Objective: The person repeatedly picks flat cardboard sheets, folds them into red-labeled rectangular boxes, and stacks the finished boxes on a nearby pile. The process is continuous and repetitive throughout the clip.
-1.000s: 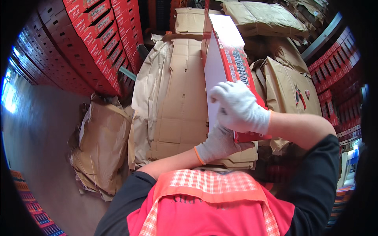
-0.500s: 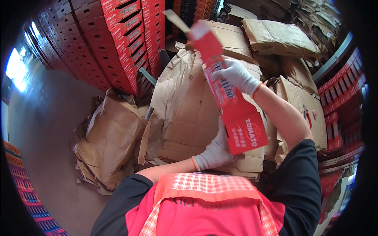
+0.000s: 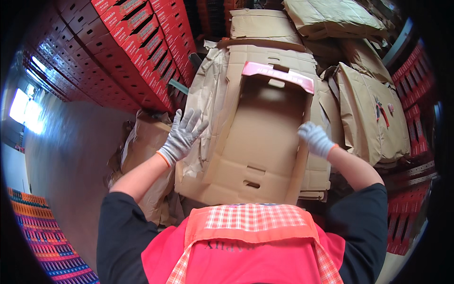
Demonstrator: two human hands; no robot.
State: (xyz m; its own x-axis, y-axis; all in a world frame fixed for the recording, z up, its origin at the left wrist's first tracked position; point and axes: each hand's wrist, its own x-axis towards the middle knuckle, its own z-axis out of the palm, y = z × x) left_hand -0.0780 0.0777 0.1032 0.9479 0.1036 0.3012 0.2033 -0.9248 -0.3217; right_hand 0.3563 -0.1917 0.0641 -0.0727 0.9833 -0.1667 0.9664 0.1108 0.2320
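Observation:
In front of me a partly folded cardboard box (image 3: 269, 118) lies with its brown inside up, on a stack of flat cardboard (image 3: 316, 182). Its far end stands raised with a red and white printed flap (image 3: 279, 76) folded over the top. The near end lies flat toward my apron and shows a hand-hole. My left hand (image 3: 182, 137), in a grey-white glove, is open with fingers spread, left of the box and apart from it. My right hand (image 3: 318, 138), gloved too, is beside the right wall, fingers extended and slightly blurred; whether it touches the wall I cannot tell.
Tall stacks of red printed boxes (image 3: 137, 52) rise at the left. Paper-wrapped bundles (image 3: 369, 118) lie at the right, one with red-handled pliers or cutters (image 3: 381, 112) on it. More wrapped bundles (image 3: 262, 26) are at the back. Coloured stacked boxes (image 3: 47, 236) stand at lower left.
The red printed cardboard, held up tilted in both hands before, now lies opened out with its brown inside up. My hands have moved apart to its two sides.

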